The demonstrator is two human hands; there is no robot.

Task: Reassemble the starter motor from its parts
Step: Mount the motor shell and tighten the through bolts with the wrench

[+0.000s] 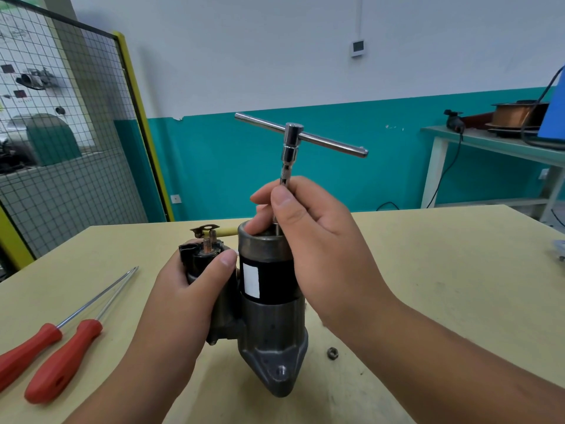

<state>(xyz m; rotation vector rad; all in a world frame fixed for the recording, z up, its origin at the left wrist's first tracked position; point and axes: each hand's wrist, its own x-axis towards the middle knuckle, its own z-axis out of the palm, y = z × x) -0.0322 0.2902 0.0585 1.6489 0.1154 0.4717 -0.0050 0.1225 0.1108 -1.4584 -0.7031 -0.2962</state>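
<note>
Right hand (308,237) pinches T-handle wrench (295,139) shaft atop upright starter motor (269,301); left hand (189,289) grips solenoid (201,258).

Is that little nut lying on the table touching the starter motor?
Apart. The head view shows the nut lying right of the starter motor, with a strip of bare table between them.

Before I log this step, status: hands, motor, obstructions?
Left hand grips side cylinder of upright motor. Right hand pinches wrench shaft at its top. Nut, screwdrivers lie aside.
</note>
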